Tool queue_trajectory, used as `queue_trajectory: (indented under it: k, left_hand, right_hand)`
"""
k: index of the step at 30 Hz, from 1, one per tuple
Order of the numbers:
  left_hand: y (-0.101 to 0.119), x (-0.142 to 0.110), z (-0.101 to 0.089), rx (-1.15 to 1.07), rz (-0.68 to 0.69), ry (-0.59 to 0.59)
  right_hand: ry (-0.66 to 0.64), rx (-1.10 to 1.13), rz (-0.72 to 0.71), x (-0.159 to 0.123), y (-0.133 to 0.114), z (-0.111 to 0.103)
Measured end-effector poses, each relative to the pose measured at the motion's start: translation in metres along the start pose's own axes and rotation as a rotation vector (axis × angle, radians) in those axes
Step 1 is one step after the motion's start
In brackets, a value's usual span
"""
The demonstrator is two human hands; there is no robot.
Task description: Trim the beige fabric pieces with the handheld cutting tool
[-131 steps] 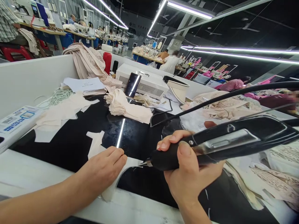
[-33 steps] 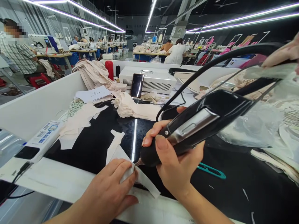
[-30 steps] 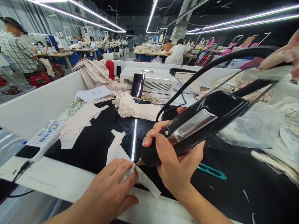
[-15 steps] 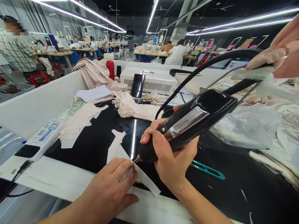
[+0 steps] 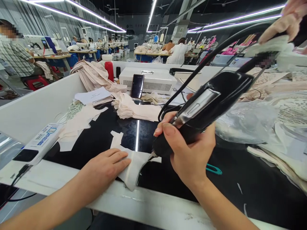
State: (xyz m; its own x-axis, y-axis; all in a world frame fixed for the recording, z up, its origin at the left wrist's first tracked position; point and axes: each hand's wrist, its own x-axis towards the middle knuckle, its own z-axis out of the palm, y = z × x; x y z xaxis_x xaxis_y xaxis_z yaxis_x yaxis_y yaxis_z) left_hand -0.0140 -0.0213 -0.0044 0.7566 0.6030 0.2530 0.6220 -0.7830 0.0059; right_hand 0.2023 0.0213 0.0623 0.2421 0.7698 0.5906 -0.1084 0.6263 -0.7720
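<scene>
My right hand [image 5: 192, 156] is wrapped round a black corded hand tool [image 5: 203, 105] with a metal plate on its side. The tool's narrow metal tip [image 5: 152, 156] meets the edge of a white fabric piece [image 5: 136, 164] on the black tabletop [image 5: 182, 188]. My left hand [image 5: 105, 166] lies on that fabric to the left of the tip, fingers stretched out and palm down. The fabric's near end bends over towards the table's front edge. Teal thread snips [image 5: 214, 169] lie partly hidden behind my right wrist.
Stacked cream fabric pieces [image 5: 134, 107] lie beyond my hands, before a phone [image 5: 137, 86] and a white vented box [image 5: 148, 80]. A power bank [image 5: 39, 143] sits left. Plastic bags [image 5: 247, 121] lie right. Another person's hand [image 5: 280, 28] is at upper right, near the cord.
My left hand has opened from a pinch by the tip and shifted left, lying flat. The fabric has turned. My right hand and the tool have moved right and slightly up.
</scene>
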Motion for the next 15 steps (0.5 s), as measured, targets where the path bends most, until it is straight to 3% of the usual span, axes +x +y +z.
queue_trajectory:
  k: [6, 15]
  left_hand:
    - [0.017, 0.016, 0.004, 0.136, -0.134, 0.031]
    - [0.022, 0.019, -0.005, 0.132, -0.211, -0.114]
  right_hand:
    - [0.049, 0.094, 0.013, -0.010, -0.015, -0.015]
    - [-0.003, 0.195, 0.014, -0.028, -0.015, -0.017]
